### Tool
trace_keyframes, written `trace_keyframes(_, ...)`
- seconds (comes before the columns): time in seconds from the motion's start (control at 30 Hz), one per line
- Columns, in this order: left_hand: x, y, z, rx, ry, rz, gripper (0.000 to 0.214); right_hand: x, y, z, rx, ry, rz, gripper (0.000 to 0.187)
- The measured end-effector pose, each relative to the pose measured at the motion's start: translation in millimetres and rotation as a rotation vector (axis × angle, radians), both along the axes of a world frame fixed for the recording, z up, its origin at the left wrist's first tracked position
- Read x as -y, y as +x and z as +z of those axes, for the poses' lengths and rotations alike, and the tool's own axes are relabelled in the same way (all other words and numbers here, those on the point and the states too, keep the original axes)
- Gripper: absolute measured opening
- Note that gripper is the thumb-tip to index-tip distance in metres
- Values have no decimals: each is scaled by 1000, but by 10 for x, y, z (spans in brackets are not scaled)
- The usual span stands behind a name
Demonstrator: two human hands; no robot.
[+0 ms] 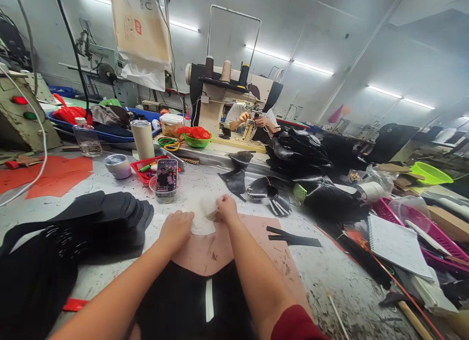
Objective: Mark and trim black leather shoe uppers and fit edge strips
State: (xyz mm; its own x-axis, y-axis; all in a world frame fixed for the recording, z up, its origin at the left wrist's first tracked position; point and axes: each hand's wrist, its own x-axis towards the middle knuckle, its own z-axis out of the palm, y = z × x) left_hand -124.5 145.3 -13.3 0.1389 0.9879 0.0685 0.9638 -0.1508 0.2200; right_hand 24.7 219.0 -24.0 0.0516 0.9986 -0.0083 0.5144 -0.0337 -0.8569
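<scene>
In the head view, my right hand (227,209) is closed in a pinch on a thin whitish piece (208,208), blurred by motion. Beneath it lie more thin white pieces (203,226), on a pinkish-brown board (256,227). My left hand (178,228) has its fingers curled at the left edge of these pieces, gripping them there; its fingertips are partly hidden. Between my forearms lies a black shaped piece (183,301) bearing a white strip (209,301). Black strips (293,238) rest on the board's right side.
Stacked black cut pieces (110,223) lie at left. A phone (167,176) leans in a clear tub ahead, near a tumbler (142,139) and a lidded cup (117,166). Behind stands a sewing machine (234,93), with another person's hands at it. A notebook (397,244) lies at right.
</scene>
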Motion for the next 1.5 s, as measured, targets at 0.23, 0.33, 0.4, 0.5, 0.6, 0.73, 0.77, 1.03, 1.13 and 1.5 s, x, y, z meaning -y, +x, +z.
trace_keyframes(0.23, -22, 129, 109, -173, 74, -130, 22, 408, 853, 109, -581, -1, -299, 12)
trace_keyframes(0.33, 62, 423, 251, -152, 133, -225, 14, 737, 980, 192, -751, 8, -322, 20)
trace_keyframes(0.4, 178, 685, 339, -66, 253, -353, 19, 940, 973, 225, -836, -1, -305, 24)
trace_keyframes(0.5, 340, 997, 403, 51, 423, -523, 16, 1162, 918, 239, -925, -33, -254, 24)
trace_keyframes(0.6, 427, 1095, 418, 112, 439, -560, 15, 1272, 898, 228, -979, -51, -224, 23)
trace_keyframes(0.73, 446, 1031, 481, 252, 328, -385, 13, 1320, 917, 204, -977, -62, -195, 21)
trace_keyframes(0.77, 423, 1003, 494, 303, 266, -294, 12, 1329, 924, 196, -956, -65, -186, 21)
trace_keyframes(1.03, -73, 373, 261, 351, 20, 222, 13, 1482, 1161, 121, -623, 93, -283, 20)
trace_keyframes(1.13, -134, 143, 256, 313, -10, 269, 10, 1574, 1273, 126, -502, 134, -255, 20)
trace_keyframes(1.5, 381, 905, 403, 855, -450, -71, 37, 1783, 1195, 121, 145, 823, -31, 26)
